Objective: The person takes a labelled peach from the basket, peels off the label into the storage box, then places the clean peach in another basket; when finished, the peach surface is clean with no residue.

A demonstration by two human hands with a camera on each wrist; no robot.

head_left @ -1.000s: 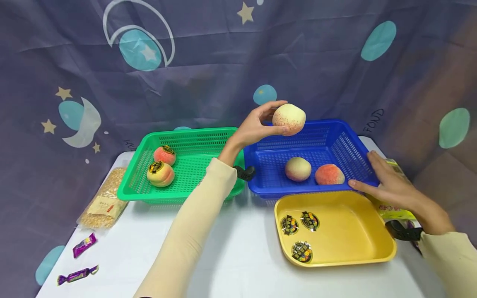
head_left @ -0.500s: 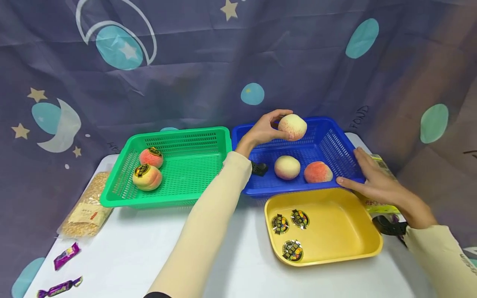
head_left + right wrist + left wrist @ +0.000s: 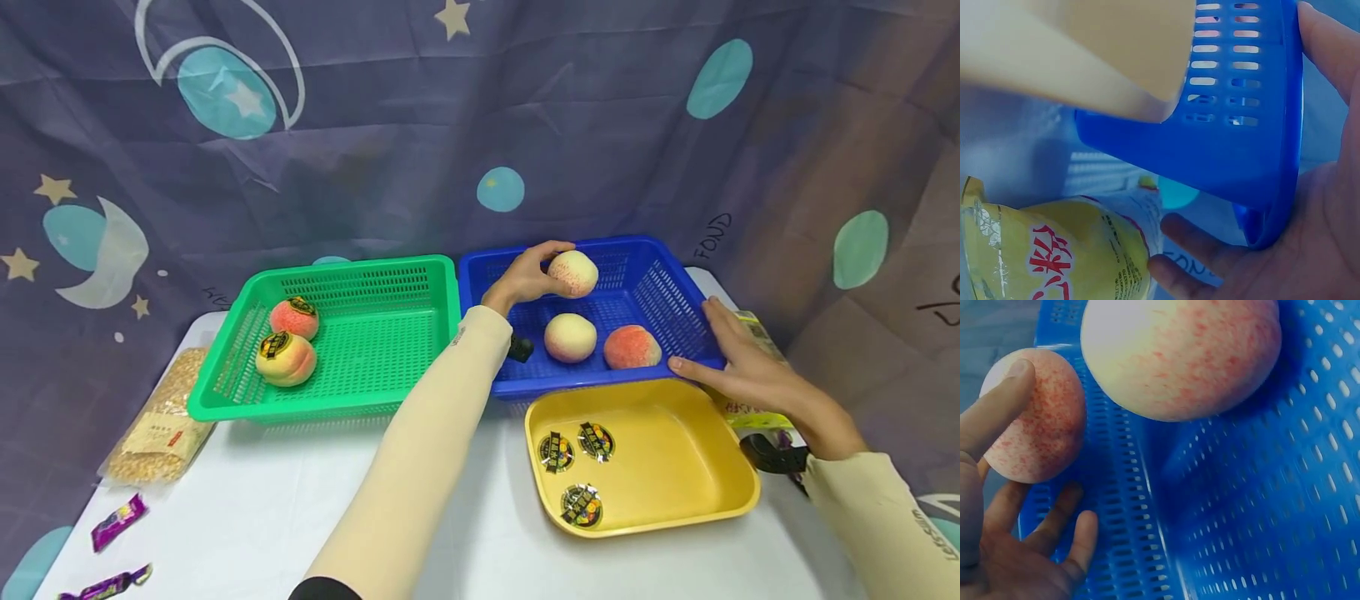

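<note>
My left hand (image 3: 527,278) grips a pale, red-speckled peach (image 3: 574,274) between thumb and fingers, inside the blue basket (image 3: 512,387) near its back. In the left wrist view the thumb presses on that peach (image 3: 1044,428), and the lower fingers are spread off it. Closer to the camera there is another pale peach (image 3: 1179,356). In the head view this second peach (image 3: 570,338) lies in the basket beside a red peach (image 3: 632,347). My right hand (image 3: 757,377) rests at the basket's front right corner, thumb at the front rim, straight fingers along the side.
A green basket (image 3: 300,410) on the left holds two stickered peaches (image 3: 287,359). In front of the blue basket sits a yellow bin (image 3: 667,458) with several round stickers. A grain bag (image 3: 157,425) and two purple candies (image 3: 118,522) lie left; a yellow packet (image 3: 1066,250) stands right.
My left hand has lowered the peach from above the blue basket's back rim into the basket. The head view has shifted right. My right hand stays at the corner.
</note>
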